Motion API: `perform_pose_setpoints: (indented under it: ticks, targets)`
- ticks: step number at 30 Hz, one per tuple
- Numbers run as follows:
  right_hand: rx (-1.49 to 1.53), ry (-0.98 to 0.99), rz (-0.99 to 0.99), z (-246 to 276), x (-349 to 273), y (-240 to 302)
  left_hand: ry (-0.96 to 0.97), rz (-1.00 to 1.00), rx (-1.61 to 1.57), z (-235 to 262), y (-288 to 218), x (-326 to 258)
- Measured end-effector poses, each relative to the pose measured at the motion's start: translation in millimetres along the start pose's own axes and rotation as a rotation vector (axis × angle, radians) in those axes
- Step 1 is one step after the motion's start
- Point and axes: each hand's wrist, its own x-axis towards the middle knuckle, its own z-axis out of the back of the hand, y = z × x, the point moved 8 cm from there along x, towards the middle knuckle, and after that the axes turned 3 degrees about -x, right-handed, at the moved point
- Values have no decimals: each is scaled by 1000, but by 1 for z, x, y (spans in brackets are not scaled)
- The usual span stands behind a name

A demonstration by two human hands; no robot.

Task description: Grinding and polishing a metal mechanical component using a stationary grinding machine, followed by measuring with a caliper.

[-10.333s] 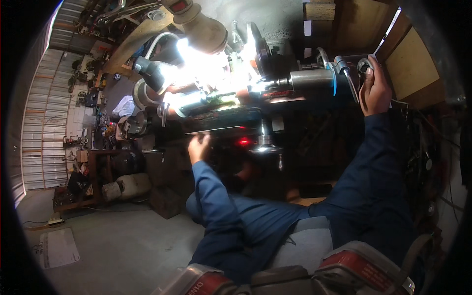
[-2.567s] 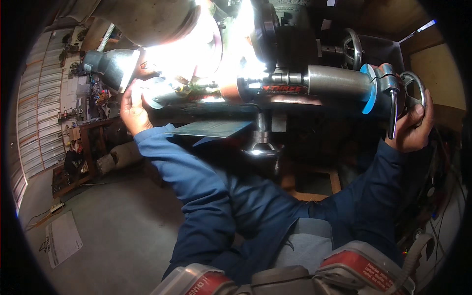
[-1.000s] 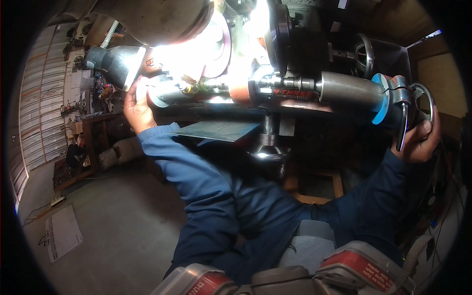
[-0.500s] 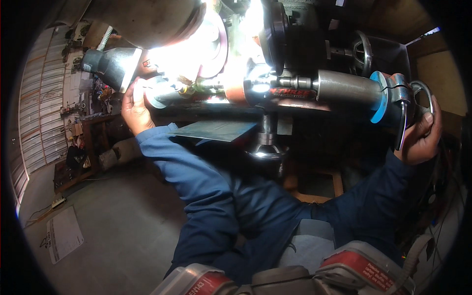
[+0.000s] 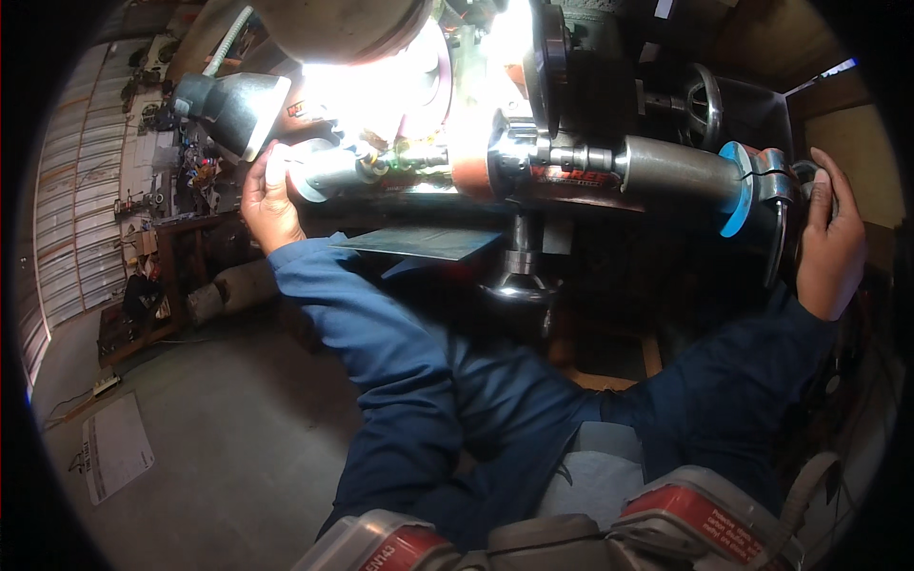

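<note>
At the left end of the machine, my left hand (image 5: 273, 200) is closed on the pale round end of a grey metal cylinder (image 5: 327, 174), its thumb in front. My right hand (image 5: 833, 233) is at the opposite end, fingers and thumb around the rim of a small metal handwheel (image 5: 805, 171), which they mostly hide. Beside that wheel sit a split metal clamp (image 5: 769, 176) with a curved lever and a blue collar (image 5: 735, 190). A long steel cylinder (image 5: 678, 171) extends inward from the collar to a stepped shaft (image 5: 581, 157) at the middle.
A bright lamp (image 5: 233, 109) on a flexible neck glares over the machine's middle. A dark round wheel (image 5: 547, 71) stands behind the shaft. A flat metal plate (image 5: 424, 243) juts toward me, near a chrome knob (image 5: 521, 285). Another handwheel (image 5: 703, 103) is at the back right.
My right hand has shifted up around the handwheel, its fingers now stretched higher over the rim. My left hand stays on the cylinder's end. The whole view has shifted slightly.
</note>
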Motion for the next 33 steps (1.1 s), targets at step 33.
perform_pose_setpoints:
  ticks: [33]
  targets:
    - [-17, 169, 17, -1, 17, 15, 17, 23, -1, 6, 7, 2]
